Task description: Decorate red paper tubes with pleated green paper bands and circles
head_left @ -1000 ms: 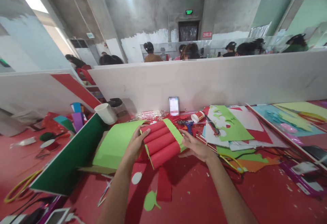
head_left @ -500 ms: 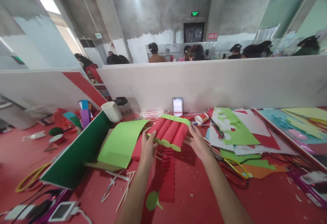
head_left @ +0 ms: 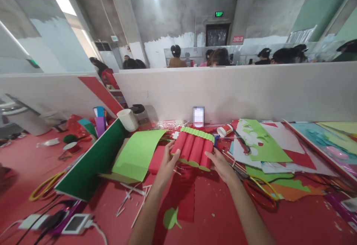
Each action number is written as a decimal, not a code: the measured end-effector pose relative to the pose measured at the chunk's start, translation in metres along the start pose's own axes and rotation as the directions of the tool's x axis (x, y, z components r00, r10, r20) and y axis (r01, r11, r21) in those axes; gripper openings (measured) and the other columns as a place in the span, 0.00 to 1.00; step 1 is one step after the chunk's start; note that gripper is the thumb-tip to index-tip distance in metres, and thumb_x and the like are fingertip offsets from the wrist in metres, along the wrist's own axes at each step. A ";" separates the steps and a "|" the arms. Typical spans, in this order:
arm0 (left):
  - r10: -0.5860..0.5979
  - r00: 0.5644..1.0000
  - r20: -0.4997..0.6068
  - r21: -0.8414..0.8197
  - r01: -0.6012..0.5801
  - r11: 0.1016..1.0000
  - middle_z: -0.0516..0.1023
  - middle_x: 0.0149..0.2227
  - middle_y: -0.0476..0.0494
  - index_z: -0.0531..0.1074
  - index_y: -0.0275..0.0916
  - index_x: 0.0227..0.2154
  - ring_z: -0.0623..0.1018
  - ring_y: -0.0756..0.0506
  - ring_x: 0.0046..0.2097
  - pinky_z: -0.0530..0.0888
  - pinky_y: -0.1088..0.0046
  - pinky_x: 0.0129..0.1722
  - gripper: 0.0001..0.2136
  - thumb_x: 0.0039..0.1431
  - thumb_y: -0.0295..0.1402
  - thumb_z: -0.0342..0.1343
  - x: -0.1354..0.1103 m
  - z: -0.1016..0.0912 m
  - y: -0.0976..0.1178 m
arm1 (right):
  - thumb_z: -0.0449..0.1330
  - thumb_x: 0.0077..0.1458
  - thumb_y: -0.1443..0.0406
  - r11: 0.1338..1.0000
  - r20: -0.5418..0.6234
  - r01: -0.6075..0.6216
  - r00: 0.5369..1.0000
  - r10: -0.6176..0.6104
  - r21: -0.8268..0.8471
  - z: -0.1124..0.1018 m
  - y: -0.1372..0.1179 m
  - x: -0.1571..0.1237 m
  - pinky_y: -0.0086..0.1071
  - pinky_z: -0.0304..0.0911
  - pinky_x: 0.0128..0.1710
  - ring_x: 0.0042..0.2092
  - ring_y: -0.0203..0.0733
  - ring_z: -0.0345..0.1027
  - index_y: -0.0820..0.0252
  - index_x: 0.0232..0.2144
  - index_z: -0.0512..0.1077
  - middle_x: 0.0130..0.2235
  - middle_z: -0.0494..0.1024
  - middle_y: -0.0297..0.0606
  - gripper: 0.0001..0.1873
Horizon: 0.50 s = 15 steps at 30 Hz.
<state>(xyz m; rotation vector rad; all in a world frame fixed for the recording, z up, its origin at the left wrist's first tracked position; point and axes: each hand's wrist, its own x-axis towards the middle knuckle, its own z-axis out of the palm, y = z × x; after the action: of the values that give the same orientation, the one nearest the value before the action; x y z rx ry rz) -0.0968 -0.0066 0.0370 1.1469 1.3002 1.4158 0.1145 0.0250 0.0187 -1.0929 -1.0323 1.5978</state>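
Between my two hands is a paper craft (head_left: pixel 192 148) of several red rolled tubes side by side, with a wavy light-green strip along its far edge and green ends towards me. My left hand (head_left: pixel 169 159) grips its left side, thumb on top. On the right side, my right hand (head_left: pixel 220 162) holds it with the thumb on the outer tube. The craft is raised above the red table (head_left: pixel 206 207). Below it lies a dark red paper strip (head_left: pixel 186 200), and near that a green paper cutout (head_left: pixel 171 218) with a small tail.
To the left, a curved green sheet (head_left: pixel 138 153) leans by a dark green board (head_left: pixel 95 163). Yellow-handled scissors (head_left: pixel 260 187), a marker-like black tool (head_left: pixel 242 140) and paper scraps (head_left: pixel 267 140) lie right. A phone (head_left: pixel 198 117) stands against the white partition (head_left: pixel 223 92).
The paper craft has turned more level, its tubes now facing up and towards me. My right hand has moved from its edge to press a thumb on top. The view has shifted slightly left.
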 end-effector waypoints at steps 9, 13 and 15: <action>0.235 0.966 -0.112 0.804 -0.050 0.592 0.74 0.50 0.34 0.67 0.38 0.49 0.77 0.37 0.48 0.73 0.57 0.47 0.18 0.61 0.43 0.48 0.033 -0.079 0.022 | 0.60 0.55 0.57 0.938 0.061 0.097 0.995 -0.081 -0.333 -0.024 0.018 -0.011 0.41 0.64 0.53 0.53 0.48 0.70 0.58 0.51 0.65 0.51 0.76 0.42 0.23; 0.305 0.952 -0.033 0.993 -0.003 0.117 0.68 0.56 0.23 0.63 0.29 0.56 0.67 0.31 0.59 0.65 0.54 0.56 0.25 0.60 0.41 0.51 0.062 -0.082 0.010 | 0.58 0.55 0.57 0.893 0.067 0.135 0.991 -0.118 -0.430 -0.024 0.022 -0.008 0.40 0.62 0.55 0.55 0.49 0.68 0.58 0.51 0.68 0.53 0.75 0.42 0.22; 0.297 0.955 -0.022 1.000 0.025 -0.004 0.65 0.59 0.21 0.63 0.28 0.58 0.66 0.30 0.60 0.65 0.53 0.56 0.27 0.60 0.41 0.51 0.074 -0.074 0.002 | 0.58 0.54 0.57 0.865 0.060 0.143 0.990 -0.131 -0.480 -0.024 0.026 -0.005 0.41 0.62 0.54 0.53 0.50 0.69 0.58 0.50 0.69 0.51 0.76 0.42 0.21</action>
<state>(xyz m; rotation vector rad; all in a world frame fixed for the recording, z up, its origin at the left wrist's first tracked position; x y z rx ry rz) -0.1838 0.0514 0.0419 2.1116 2.6460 0.4304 0.1323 0.0178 -0.0107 -1.2927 -1.5477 1.2686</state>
